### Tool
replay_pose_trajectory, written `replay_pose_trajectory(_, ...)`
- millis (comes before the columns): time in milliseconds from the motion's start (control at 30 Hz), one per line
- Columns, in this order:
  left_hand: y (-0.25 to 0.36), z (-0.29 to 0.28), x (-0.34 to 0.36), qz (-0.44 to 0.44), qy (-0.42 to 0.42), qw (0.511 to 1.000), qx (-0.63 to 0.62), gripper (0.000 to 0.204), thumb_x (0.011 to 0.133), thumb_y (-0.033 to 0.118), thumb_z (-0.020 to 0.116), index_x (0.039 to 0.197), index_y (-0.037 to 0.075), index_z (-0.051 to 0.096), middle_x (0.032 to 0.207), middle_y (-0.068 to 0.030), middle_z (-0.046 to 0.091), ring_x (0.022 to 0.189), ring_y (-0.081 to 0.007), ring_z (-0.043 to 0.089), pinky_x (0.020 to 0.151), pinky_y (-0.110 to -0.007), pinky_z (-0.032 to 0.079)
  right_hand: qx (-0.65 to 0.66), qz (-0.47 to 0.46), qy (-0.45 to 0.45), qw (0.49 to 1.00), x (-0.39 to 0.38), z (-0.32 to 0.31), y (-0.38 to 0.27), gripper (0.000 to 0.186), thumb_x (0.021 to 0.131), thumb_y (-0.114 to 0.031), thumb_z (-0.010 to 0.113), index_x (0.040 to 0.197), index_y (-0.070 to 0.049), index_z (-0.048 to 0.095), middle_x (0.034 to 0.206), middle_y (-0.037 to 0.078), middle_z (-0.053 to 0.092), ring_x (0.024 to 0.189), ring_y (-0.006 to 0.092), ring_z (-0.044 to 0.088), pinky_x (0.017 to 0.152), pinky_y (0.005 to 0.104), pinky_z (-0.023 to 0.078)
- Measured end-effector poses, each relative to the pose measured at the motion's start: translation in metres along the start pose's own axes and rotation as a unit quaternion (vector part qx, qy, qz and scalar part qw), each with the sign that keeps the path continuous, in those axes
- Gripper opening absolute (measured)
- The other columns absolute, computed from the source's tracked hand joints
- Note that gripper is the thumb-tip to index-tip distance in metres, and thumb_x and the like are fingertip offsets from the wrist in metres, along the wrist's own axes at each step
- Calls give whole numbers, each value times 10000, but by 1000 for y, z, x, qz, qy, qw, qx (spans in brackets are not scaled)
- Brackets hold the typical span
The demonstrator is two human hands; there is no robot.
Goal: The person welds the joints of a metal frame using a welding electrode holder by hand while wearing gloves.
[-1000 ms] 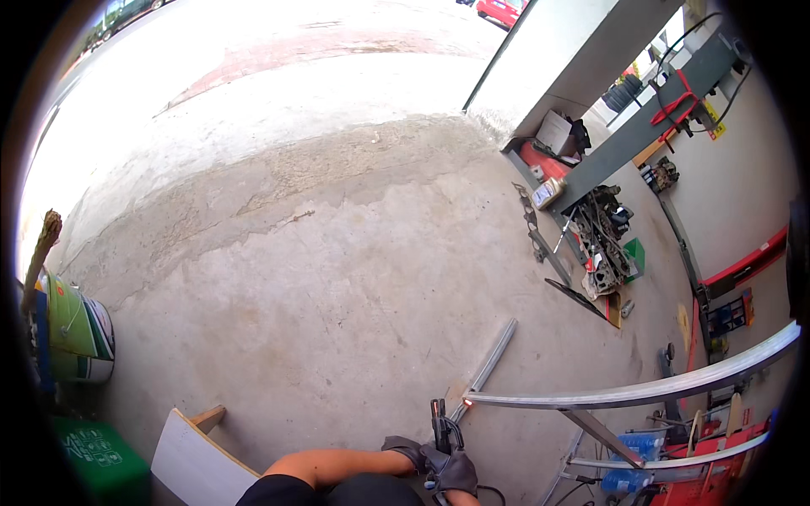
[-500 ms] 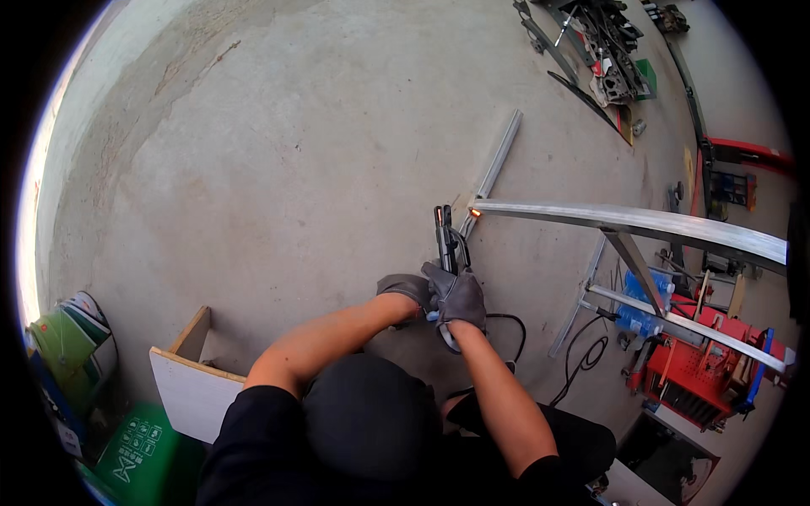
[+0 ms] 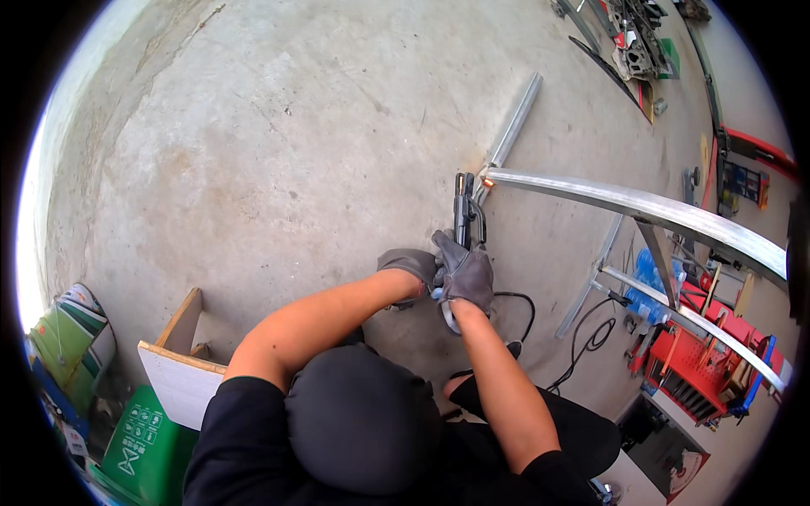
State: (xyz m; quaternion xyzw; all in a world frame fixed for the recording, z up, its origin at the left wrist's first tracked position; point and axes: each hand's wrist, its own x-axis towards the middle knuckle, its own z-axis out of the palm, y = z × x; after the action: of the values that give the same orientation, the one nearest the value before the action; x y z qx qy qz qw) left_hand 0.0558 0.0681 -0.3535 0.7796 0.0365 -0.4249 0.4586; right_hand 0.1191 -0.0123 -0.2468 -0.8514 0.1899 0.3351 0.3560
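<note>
My right hand (image 3: 466, 277), in a grey work glove, was clamped around the handle of the dark, pistol-shaped welding electrode holder (image 3: 462, 212). My left hand (image 3: 408, 266), gloved the same, was curled shut against the right one to steady it; whether it touched the handle itself I could not tell. The holder pointed away from me over the bare concrete floor (image 3: 278, 160), its tip just beside the glowing orange spot (image 3: 488, 182) at the near end of the long, curved silver metal rail (image 3: 641, 207).

I judged the holder to be stiff and moderately heavy, with the black cable (image 3: 515, 308) trailing from its rear and tugging at it, so the insulated handle was the only sensible place for my grip. The rail looked rigid and too long for 1 hand, and its near end was hot, so any hold belonged well away from the glow. A straight grey metal tube (image 3: 516, 118) lay on the floor beyond the joint.
</note>
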Motion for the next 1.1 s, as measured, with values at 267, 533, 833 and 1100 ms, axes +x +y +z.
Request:
replay_pose_trajectory(267,0,-1,6,-27,3,999,25,402,1025,357,633,1267,79,796,1321,-188,763,1177,-389,754,945,-475,593,74,13,24,997,2,6,0,308,928,-277,876,1105,-49,769,678,28,633,449,123,541,408,321,407)
replay_pose_trajectory(533,4,-6,-3,-22,31,999,-3,371,977,307,668,1204,44,797,1246,-253,763,1165,-424,743,939,-492,597,87,36,15,995,-2,5,-2,373,892,-364,873,1049,-44,761,696,34,650,482,132,557,450,338,433)
replay_pose_trajectory(833,12,-17,-15,-25,22,999,17,368,971,316,671,1195,58,807,1253,-228,772,1168,-407,750,931,-478,599,-121,-47,38,991,-4,-2,5,643,853,-585,814,1090,10,756,899,230,733,854,397,700,770,476,546)
replay_pose_trajectory(1100,5,-9,-5,-18,18,1000,-11,361,964,296,662,1169,35,804,1234,-250,769,1170,-427,744,939,-488,596,60,-25,4,998,1,2,10,320,935,-287,867,1137,-64,756,683,7,623,454,104,522,417,306,404)
